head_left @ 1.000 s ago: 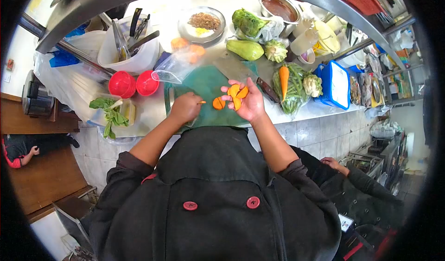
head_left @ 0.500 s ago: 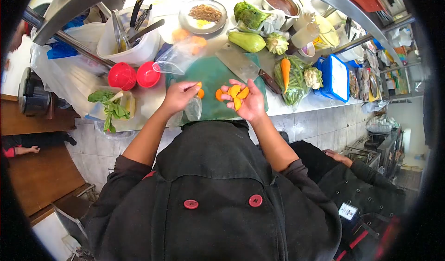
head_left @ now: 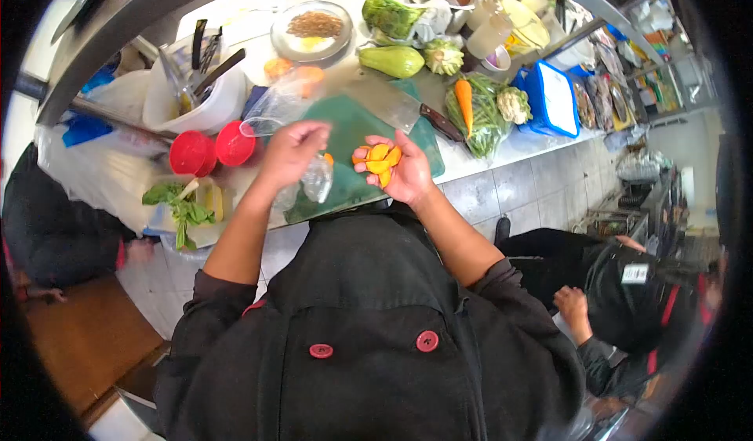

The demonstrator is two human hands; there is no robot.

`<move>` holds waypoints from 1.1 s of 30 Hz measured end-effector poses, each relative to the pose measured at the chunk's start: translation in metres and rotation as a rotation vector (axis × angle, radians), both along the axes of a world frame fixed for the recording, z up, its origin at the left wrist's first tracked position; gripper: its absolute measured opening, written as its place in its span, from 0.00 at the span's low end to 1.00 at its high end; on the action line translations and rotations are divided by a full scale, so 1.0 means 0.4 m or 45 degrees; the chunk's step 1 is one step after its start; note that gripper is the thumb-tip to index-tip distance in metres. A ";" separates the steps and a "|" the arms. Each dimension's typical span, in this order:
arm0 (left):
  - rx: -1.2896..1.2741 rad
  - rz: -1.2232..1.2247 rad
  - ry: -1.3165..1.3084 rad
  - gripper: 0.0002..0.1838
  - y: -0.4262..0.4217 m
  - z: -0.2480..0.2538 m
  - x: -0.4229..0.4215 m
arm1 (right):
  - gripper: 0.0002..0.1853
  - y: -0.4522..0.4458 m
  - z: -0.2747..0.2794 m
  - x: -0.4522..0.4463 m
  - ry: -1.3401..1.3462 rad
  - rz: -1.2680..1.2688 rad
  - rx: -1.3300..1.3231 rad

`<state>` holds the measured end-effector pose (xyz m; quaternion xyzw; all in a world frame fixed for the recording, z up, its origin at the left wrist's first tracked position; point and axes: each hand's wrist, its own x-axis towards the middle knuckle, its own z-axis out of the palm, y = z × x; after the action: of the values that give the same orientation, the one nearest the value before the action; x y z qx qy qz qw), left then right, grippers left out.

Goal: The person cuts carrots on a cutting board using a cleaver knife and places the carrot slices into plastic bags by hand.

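Note:
My right hand is palm up with its fingers curled, cupping several orange carrot pieces above the green cutting board. My left hand hovers over the board's left part, its fingers smeared by motion. Whether it holds anything I cannot make out. Just beside it lies a crumpled clear plastic bag, with a bit of orange carrot partly showing at its edge. A wide-bladed cleaver with a brown handle rests across the far right of the board.
Behind the board are a metal plate of chopped food, a green squash and bagged green beans with a carrot. Red bowls, a utensil tub and leafy greens stand left. People stand on both sides.
My left hand has moved slightly, blurring, and the carrot pieces remain in my right hand. The head view has shifted. A person at left is nearer; the person at right has changed posture.

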<state>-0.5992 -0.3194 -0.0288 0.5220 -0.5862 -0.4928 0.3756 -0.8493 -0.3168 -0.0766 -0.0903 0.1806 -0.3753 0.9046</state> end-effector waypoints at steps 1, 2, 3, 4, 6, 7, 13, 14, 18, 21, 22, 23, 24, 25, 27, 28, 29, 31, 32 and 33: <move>0.009 -0.012 -0.007 0.15 -0.011 0.027 0.011 | 0.29 0.003 0.010 -0.007 -0.011 -0.030 0.010; 0.026 -0.020 -0.012 0.15 -0.018 0.038 0.015 | 0.29 0.011 0.020 -0.018 -0.020 -0.055 0.027; 0.041 -0.037 -0.006 0.15 -0.033 0.033 0.015 | 0.29 0.020 0.025 -0.032 -0.014 -0.072 0.042; 0.122 -0.024 0.085 0.15 -0.057 0.031 0.013 | 0.29 0.022 0.036 -0.043 -0.039 -0.100 0.032; 0.210 -0.002 0.294 0.17 -0.091 0.036 -0.010 | 0.26 0.017 0.070 -0.062 0.044 -0.172 0.046; 0.201 0.005 0.277 0.17 -0.107 0.031 -0.031 | 0.26 0.012 0.067 -0.079 0.026 -0.165 0.038; 0.539 0.007 1.245 0.25 -0.178 -0.018 -0.172 | 0.24 -0.073 0.110 -0.173 0.854 0.038 -0.387; 0.524 -0.045 1.284 0.27 -0.176 -0.013 -0.211 | 0.26 -0.088 0.132 -0.183 0.949 0.040 -0.424; 0.618 -0.111 1.348 0.24 -0.194 -0.016 -0.337 | 0.15 -0.177 0.139 -0.221 1.095 0.083 -0.811; 0.259 0.120 0.352 0.18 -0.205 -0.067 -0.324 | 0.12 -0.242 0.106 -0.257 1.260 0.154 -0.794; 0.150 0.375 -0.180 0.18 -0.192 -0.034 -0.346 | 0.10 -0.254 0.095 -0.263 1.349 0.088 -0.814; 0.158 0.425 -0.192 0.18 -0.172 -0.004 -0.351 | 0.10 -0.261 0.092 -0.265 1.320 0.130 -0.834; -0.264 0.529 -0.575 0.20 -0.150 0.024 -0.353 | 0.09 -0.266 0.095 -0.266 1.384 0.101 -0.864; -0.687 0.604 -0.962 0.22 -0.129 0.051 -0.360 | 0.09 -0.269 0.097 -0.266 1.454 0.062 -0.891; -0.552 0.566 -0.927 0.23 -0.074 0.112 -0.416 | 0.09 -0.257 0.085 -0.248 1.440 0.046 -0.964; -0.437 0.499 -0.874 0.24 -0.055 0.130 -0.437 | 0.09 -0.249 0.097 -0.234 1.436 0.024 -0.982; -0.450 0.536 -0.876 0.24 -0.044 0.129 -0.447 | 0.09 -0.241 0.114 -0.219 1.435 -0.002 -1.005; -0.250 0.398 -0.758 0.17 -0.033 0.105 -0.455 | 0.10 -0.225 0.147 -0.190 1.363 0.053 -0.913; -0.263 0.427 -0.747 0.17 -0.032 0.088 -0.446 | 0.10 -0.220 0.148 -0.181 1.348 0.084 -0.902; -0.172 0.426 -0.627 0.14 -0.030 0.066 -0.434 | 0.09 -0.217 0.144 -0.170 1.333 0.117 -0.887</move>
<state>-0.7729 -0.3315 -0.0022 0.6890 -0.5968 -0.2426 0.3320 -0.9174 -0.4036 -0.0189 -0.5591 0.4626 -0.2790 0.6290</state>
